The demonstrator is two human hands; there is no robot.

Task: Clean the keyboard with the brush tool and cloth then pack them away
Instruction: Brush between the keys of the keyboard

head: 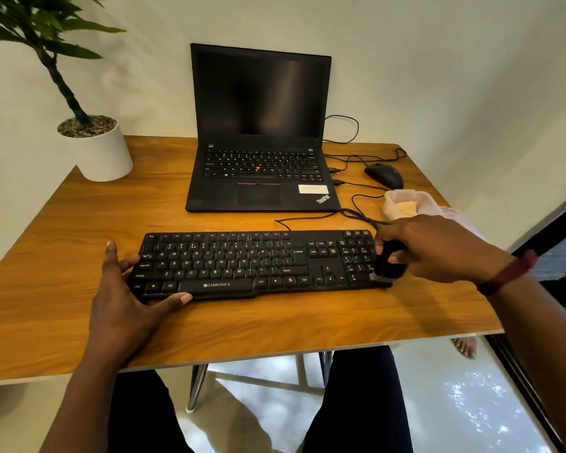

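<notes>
Head view runs, from the left, past a potted plant point(92, 142) in a white pot at the far corner of the wooden table point(62, 243), then to the left hand point(129, 289), which lies open with fingers spread, thumb along the front edge and fingertips on the left end of the black Zebronics keyboard point(258, 261), steadying it without closing round it. The keyboard lies flat near the table's front edge, just ahead of an open ThinkPad laptop point(260, 132) with a dark screen. It looks like a light, rigid plastic board that would slide easily on the smooth wood, so bracing it at its end, as here, seems the right hold; the keys themselves are loose caps and should be swept, not pressed hard. At the keyboard's right end the right hand point(438, 250) is closed round a small black brush tool point(388, 263), its pale bristle end touching the lower right corner by the number pad. Behind that hand stand a black mouse point(384, 176) and a clear plastic container point(406, 204) with something pale inside, possibly the cloth.
</notes>
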